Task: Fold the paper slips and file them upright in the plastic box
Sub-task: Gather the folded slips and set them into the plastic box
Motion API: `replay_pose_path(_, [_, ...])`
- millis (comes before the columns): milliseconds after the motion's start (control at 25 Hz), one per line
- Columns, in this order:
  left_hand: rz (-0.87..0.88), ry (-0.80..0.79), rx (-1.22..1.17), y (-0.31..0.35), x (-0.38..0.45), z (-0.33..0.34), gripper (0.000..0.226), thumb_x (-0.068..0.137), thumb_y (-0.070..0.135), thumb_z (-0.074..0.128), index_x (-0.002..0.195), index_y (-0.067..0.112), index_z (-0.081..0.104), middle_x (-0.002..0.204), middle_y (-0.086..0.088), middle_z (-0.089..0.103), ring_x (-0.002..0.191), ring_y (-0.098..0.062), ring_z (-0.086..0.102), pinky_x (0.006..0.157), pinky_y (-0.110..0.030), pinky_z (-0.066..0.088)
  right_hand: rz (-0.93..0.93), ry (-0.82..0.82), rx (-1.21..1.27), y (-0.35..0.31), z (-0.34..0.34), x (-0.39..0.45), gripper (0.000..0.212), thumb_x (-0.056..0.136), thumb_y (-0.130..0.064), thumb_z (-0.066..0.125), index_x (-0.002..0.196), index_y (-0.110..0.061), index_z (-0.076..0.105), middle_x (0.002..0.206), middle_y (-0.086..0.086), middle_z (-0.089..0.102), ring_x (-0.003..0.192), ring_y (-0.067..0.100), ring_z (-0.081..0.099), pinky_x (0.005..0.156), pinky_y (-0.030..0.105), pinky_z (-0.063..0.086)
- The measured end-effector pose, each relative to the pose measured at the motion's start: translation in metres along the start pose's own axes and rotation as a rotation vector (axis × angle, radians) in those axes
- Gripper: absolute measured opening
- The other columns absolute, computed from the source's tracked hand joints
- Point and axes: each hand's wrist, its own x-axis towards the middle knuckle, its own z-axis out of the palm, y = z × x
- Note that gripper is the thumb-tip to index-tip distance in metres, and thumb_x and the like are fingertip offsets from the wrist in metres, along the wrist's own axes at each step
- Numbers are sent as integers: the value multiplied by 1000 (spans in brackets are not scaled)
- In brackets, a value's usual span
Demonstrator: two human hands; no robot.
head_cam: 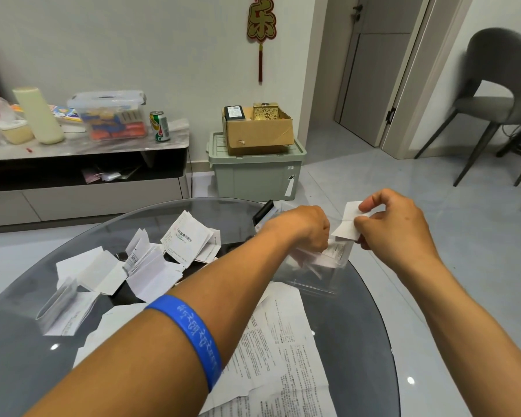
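The right hand (399,227) pinched a small folded slip (349,224) between thumb and fingertips, holding it just above the clear plastic box (319,281) at the far edge of the glass table (358,341). The left hand (309,227) reached down into the box with its fingers curled among the slips (319,260) already filed there; whether it gripped them or only pushed them aside, I could not tell, since the knuckles hid the fingertips.

The trouble I expected was in the box itself. The filed papers leaned rather than stood straight, and if the left hand let go before the new slip was wedged in, the row would likely slump flat. The box also sat near the table's rim, so a hard push might slide it on the smooth glass. A light pinch on such thin paper could let the slip spring open as well.

The slip looked white, creased across the middle, its upper half bent slightly back. More folded papers (139,266) lay heaped on the left of the table, and large printed sheets (283,356) lay spread flat nearer me, still unfolded.
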Motion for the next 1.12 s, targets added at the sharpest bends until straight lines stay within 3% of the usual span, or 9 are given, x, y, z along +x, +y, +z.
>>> replay_pose_path(120, [-6,31,36,-1,2,3,18,89,20,65,103,13,72,100,-6,72,85,-25,70,81,-35,60,-5,-2,0,0,0,0,19,81,-11,63,83,-26,54,96,9,69,83,33,68,76,48,59])
replay_pose_path(240, [-8,-20,24,1,1,3,12,89,20,59,89,10,65,86,-5,66,71,-22,63,69,-30,55,-10,-7,4,0,0,0,19,80,-9,62,84,-26,54,97,9,70,83,33,68,77,47,59])
replay_pose_path(320, [-17,-78,-70,6,-2,1,14,90,26,59,85,12,62,84,-4,62,73,-22,61,72,-32,56,-13,-2,3,0,0,0,19,80,-9,61,85,-26,55,98,9,70,84,33,68,77,47,59])
replay_pose_path(400, [-28,-125,-163,9,-3,0,21,93,33,57,96,13,63,92,-3,62,81,-21,61,80,-36,57,-12,10,15,0,0,0,20,80,-8,62,88,-25,57,99,10,70,85,34,68,77,47,59])
replay_pose_path(560, [-45,-97,-144,7,-1,3,29,90,35,64,103,10,67,105,-9,67,96,-28,68,86,-40,60,-3,17,27,1,-1,0,20,81,-8,63,89,-25,57,100,10,69,85,34,69,77,47,60])
replay_pose_path(800, [-56,-98,-157,10,-1,5,19,92,33,59,93,14,58,97,-6,61,84,-25,62,80,-38,58,5,20,48,0,-2,-1,22,79,-7,62,92,-24,57,99,12,69,84,33,68,76,48,60])
replay_pose_path(960, [-47,3,-71,10,-1,6,17,88,23,61,77,13,54,80,-5,59,67,-21,61,64,-29,55,0,22,50,-1,-3,-2,19,80,-9,63,93,-22,58,95,11,69,82,32,69,75,48,60])
replay_pose_path(1120, [-45,161,-19,7,-6,7,28,87,21,61,67,13,44,69,-3,47,63,-21,48,48,-26,36,-65,8,-28,-8,-5,-4,8,81,-13,66,87,-17,62,83,5,65,77,26,64,67,35,54])
